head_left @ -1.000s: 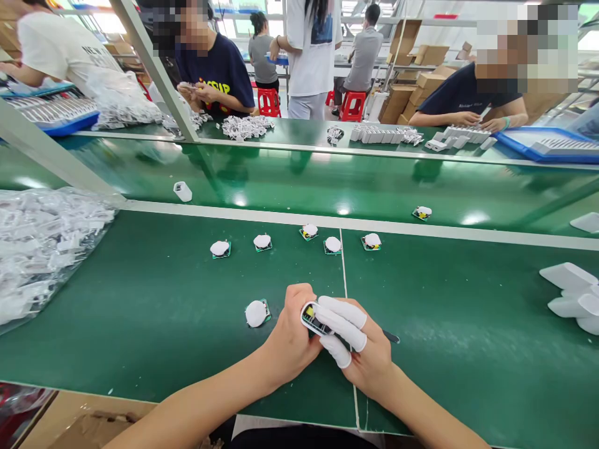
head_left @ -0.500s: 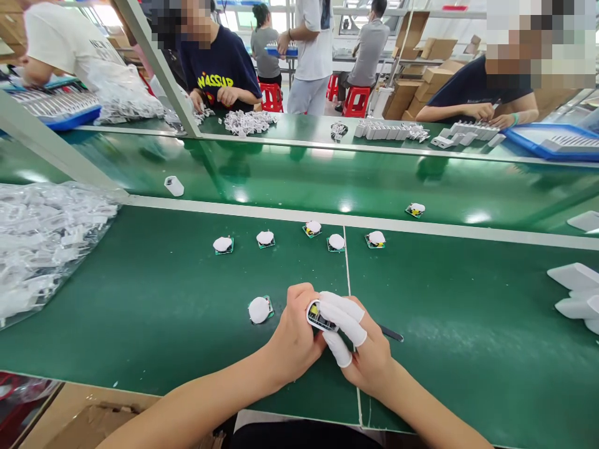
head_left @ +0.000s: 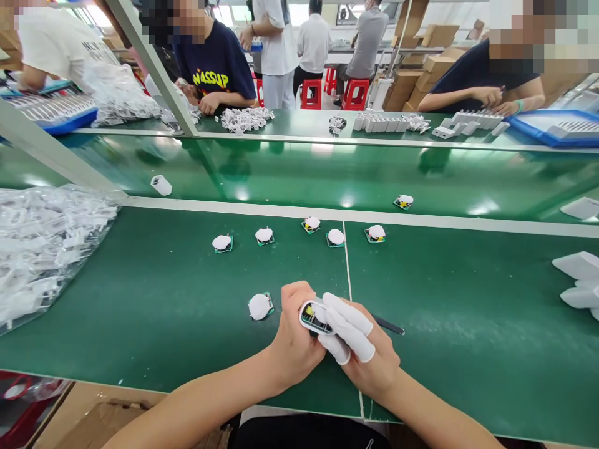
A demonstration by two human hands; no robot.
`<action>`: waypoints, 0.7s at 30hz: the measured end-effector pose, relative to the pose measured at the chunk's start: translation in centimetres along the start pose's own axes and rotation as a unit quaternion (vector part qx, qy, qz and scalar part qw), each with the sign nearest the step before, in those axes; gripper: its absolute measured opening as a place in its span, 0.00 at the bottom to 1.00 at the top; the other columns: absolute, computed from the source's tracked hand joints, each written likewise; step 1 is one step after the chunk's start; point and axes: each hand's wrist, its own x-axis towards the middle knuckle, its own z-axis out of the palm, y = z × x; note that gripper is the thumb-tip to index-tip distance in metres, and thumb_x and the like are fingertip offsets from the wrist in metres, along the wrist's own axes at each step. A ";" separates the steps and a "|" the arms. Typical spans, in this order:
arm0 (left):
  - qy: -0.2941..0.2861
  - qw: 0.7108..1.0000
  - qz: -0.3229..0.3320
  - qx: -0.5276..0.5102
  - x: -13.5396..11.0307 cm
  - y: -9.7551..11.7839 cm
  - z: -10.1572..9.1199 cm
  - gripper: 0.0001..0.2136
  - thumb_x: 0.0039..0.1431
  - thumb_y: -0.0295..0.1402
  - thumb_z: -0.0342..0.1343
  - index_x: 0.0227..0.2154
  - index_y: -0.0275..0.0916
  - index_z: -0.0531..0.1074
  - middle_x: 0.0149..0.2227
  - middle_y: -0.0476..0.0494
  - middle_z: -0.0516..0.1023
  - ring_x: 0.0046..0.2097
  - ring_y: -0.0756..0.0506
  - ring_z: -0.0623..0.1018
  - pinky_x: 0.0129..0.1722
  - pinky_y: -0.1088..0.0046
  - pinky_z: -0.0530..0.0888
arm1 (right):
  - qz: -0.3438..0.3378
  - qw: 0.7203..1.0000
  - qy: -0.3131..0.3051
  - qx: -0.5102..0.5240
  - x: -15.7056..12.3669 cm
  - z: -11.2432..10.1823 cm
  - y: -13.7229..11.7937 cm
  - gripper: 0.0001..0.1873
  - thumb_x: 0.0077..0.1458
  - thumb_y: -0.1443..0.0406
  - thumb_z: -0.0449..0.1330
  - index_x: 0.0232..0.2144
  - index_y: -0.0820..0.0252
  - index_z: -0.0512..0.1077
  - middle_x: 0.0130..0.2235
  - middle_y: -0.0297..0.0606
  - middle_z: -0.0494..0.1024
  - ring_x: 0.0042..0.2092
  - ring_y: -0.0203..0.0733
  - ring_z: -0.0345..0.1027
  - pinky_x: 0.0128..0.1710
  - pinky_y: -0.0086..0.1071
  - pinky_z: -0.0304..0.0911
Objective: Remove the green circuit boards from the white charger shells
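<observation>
My left hand (head_left: 292,333) is wrapped round a small white charger shell (head_left: 311,316) with a circuit board showing in its open end. My right hand (head_left: 362,349), with white finger cots on three fingers, presses on the shell from the right; its fingers are closed on it. A thin dark tool (head_left: 388,325) sticks out from behind my right hand on the green bench mat (head_left: 154,312). Just left of my hands lies a white-capped circuit board (head_left: 259,306). Several more of these boards (head_left: 264,235) lie in a row farther back.
A clear bag of white plastic parts (head_left: 42,243) fills the left. White housings (head_left: 578,277) lie at the right edge. One white shell (head_left: 161,185) and one board (head_left: 404,201) sit on the glossy conveyor belt (head_left: 299,178). People work across it, with blue trays (head_left: 556,128).
My hands have kept the shell between them and shifted slightly. The white shell and the board on the conveyor have drifted left.
</observation>
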 end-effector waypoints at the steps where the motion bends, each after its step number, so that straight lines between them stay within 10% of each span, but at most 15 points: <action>1: -0.002 1.000 -0.005 0.003 0.1 0.0 -0.1 0.20 0.56 0.26 0.55 0.49 0.43 0.57 0.41 0.44 0.62 0.40 0.46 0.69 0.35 0.69 0.72 | -0.020 1.000 0.001 -0.010 0.0 0.1 0.1 0.29 0.58 0.74 0.60 0.61 0.61 0.64 0.48 0.52 0.79 0.48 0.51 0.75 0.39 0.42 0.78; 9: -0.007 1.000 -0.028 0.007 0.9 0.0 -0.3 0.17 0.57 0.27 0.57 0.47 0.42 0.58 0.40 0.44 0.64 0.39 0.47 0.70 0.35 0.70 0.72 | 0.109 0.987 -0.090 0.080 1.4 -1.6 0.5 0.25 0.64 0.64 0.56 0.62 0.54 0.60 0.47 0.46 0.79 0.46 0.46 0.76 0.43 0.41 0.77; 17: -0.026 0.999 -0.025 0.021 1.8 -0.2 -0.9 0.12 0.59 0.33 0.58 0.44 0.41 0.64 0.39 0.45 0.69 0.38 0.47 0.75 0.33 0.72 0.74 | 0.087 0.990 -0.086 0.068 2.0 -1.3 0.9 0.17 0.62 0.67 0.57 0.54 0.55 0.67 0.46 0.46 0.79 0.47 0.46 0.76 0.43 0.39 0.75; 21: -0.046 0.997 -0.066 0.012 2.7 -0.3 -1.3 0.11 0.56 0.34 0.61 0.37 0.42 0.65 0.33 0.49 0.75 0.33 0.49 0.78 0.29 0.74 0.74 | 0.148 0.966 -0.194 -0.087 3.1 -3.8 2.6 0.13 0.62 0.63 0.58 0.48 0.60 0.69 0.33 0.38 0.79 0.34 0.44 0.76 0.32 0.36 0.73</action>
